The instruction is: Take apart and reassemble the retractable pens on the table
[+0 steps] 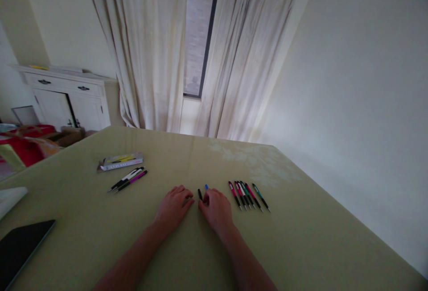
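Two hands were close together over the table [187, 255], a bit nearer its far edge than the person's body was. The black pen [199, 194] lay in the small space between them, right by the right hand [216, 208], so that hand was the nearer one. Its long side pointed at the far edge and leaned a little to the left. A blue pen end [206, 187] poked out just past the right fingers. Those fingers were bent in around the two — but how tight they held, or if they only touched, one could not tell. The left hand [174, 206] held nothing that showed; its thumb and finger were loose, with a gap between them.

Toward the right edge lay a row of pens [246, 196], side by side, tips toward the near side. Toward the left edge lay a few more pens [129, 180], just in front of a flat box [122, 162]. A dark flat thing [25, 248] sat at the near left corner.

The table top was pale yellow-green, with leafy marks near the far right corner. Past it hung long pale curtains [154, 50] — and a white cupboard [63, 85] stood off to the left.
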The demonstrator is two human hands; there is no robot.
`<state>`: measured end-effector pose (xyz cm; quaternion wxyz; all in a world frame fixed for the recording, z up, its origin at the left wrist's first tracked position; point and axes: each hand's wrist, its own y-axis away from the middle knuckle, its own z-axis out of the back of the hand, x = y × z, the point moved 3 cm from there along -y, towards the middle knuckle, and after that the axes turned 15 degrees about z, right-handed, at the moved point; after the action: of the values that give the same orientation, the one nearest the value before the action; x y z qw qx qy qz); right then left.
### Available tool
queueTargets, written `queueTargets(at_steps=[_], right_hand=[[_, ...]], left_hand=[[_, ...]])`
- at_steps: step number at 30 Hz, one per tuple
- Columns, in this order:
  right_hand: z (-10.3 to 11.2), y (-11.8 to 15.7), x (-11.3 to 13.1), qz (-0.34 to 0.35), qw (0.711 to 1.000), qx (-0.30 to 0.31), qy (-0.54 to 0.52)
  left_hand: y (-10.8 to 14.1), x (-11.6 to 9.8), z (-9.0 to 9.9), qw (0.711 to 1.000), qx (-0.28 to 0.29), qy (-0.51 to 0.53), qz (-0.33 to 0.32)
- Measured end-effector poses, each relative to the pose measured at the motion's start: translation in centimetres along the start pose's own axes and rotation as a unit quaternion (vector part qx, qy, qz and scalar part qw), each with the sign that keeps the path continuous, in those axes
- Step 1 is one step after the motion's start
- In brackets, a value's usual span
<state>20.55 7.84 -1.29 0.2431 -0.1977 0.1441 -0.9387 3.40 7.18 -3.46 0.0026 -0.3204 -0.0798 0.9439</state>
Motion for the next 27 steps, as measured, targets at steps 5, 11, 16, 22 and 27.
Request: queueTargets(at_steps=[5,11,16,22,27], right_hand=[[0.0,0.0,-0.1,0.005,1.000,-0.014,0.008],[0.5,-0.4,-2.8,-0.027,0.993,-0.115,-0.009],[-0.1,-0.7,-5.4,-0.082,0.983,-0.148,-0.066],[0.6,-0.8,-5.3,-0.102,0.973,-0.184,-0.097],[1.3,-0.8,-4.9,-0.095,0.969,-0.202,-0.108]], left_hand=[[-0.1,0.2,0.1,1.000,-0.005,0.006,-0.002],[-0.2,0.4,0.2,1.000,-0.016,0.022,-0.001],[-0.9,1.5,1.3,0.996,-0.048,-0.024,0.076],[-1.3,3.3,4.2,0.974,-0.075,-0.057,0.207],[-0.9,2.7,4.6,0.967,-0.056,-0.070,0.238]])
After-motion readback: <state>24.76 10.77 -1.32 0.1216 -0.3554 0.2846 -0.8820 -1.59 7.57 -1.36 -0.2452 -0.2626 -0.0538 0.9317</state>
